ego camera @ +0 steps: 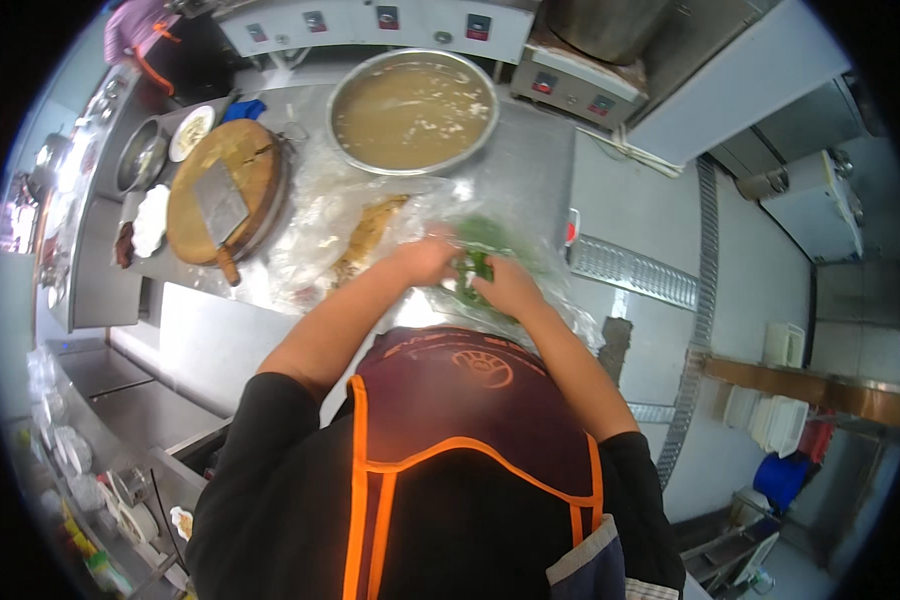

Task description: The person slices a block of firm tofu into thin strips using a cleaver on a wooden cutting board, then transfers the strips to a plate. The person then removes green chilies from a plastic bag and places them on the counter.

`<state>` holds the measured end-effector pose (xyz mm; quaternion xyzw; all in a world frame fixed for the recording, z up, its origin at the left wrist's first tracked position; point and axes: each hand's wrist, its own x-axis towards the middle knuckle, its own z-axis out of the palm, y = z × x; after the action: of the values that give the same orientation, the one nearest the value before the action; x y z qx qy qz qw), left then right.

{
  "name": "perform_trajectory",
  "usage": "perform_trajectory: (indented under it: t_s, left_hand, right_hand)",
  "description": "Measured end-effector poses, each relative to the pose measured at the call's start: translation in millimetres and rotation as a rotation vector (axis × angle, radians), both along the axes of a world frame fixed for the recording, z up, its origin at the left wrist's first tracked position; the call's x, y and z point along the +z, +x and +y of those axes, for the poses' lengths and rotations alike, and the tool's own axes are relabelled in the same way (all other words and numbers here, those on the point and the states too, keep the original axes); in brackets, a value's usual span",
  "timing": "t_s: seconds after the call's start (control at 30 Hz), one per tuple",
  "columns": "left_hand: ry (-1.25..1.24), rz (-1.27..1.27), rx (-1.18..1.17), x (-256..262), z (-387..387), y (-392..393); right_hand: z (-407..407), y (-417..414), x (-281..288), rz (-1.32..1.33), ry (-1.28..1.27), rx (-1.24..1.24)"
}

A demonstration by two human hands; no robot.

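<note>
At the near edge of the steel worktable, my left hand [429, 261] and my right hand [513, 288] both grip a bunch of green leafy vegetables [481, 234]. Motion blurs the greens and my left fingers. Clear plastic bag film [562, 300] spreads around and partly over the bunch. Left of my hands, a yellowish-brown foodstuff [371, 229] lies in more clear plastic [307, 247]; I cannot tell what it is. Farther left, a cleaver [222, 201] with a wooden handle lies flat on a thick round wooden chopping block [187, 169].
A wide metal basin [335, 131] of cloudy brownish liquid with floating pale bits stands beyond my hands. A metal bowl [125, 180], a white plate [176, 154] of food and a blue cloth [244, 110] surround the block. A person [136, 34] stands far left. Floor drain grating [634, 274] runs at right.
</note>
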<state>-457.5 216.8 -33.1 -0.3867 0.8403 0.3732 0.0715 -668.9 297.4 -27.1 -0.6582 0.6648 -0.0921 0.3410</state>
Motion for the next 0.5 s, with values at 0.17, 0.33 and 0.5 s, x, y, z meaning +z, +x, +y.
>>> perform_trajectory:
  t_s: [0.17,0.33,0.5]
  left_hand:
    - [-0.099,-0.015,0.159,1.7,22.1,-20.5]
    - [-0.108,0.035,0.532,-30.1,38.9,-39.5]
    - [-0.042,0.373,0.626,1.1,35.6,-12.2]
  right_hand:
    - [-7.8,9.2,-18.2,-0.047,-0.038,-0.1]
    - [-5.6,-4.8,-29.7,-0.048,-0.106,-0.257]
    - [2.1,-18.0,0.4,0.054,-0.271,-0.316]
